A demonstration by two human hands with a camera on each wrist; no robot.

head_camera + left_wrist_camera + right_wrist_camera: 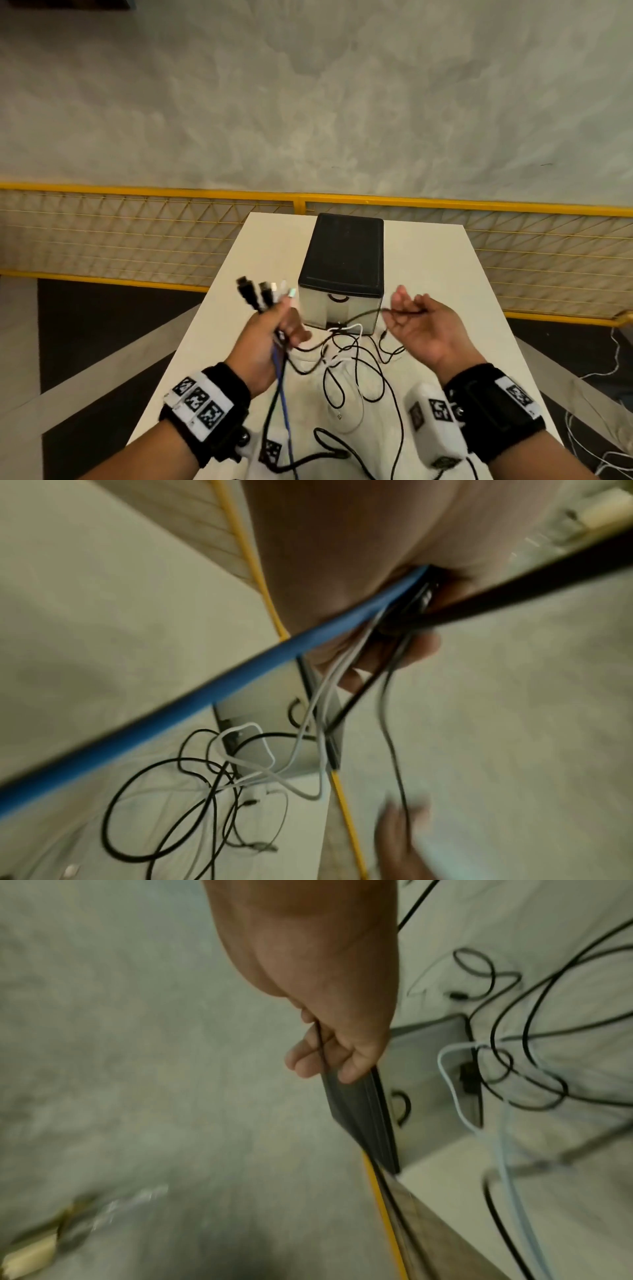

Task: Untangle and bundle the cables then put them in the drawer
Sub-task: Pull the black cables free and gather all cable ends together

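My left hand grips a bunch of cables, black, white and blue, with their plug ends sticking up above the fist. The blue cable and the others hang down from the fist to the table. My right hand, palm up with curled fingers, holds a thin black cable that runs left to the bunch; it lies across the fingers in the right wrist view. Loose black and white cable loops lie tangled on the white table. The small drawer unit, black top and grey front, stands behind them with its drawer closed.
A yellow mesh railing runs behind the table, with grey floor beyond. More white cables lie on the floor at the lower right. The table narrows toward the far edge behind the drawer unit.
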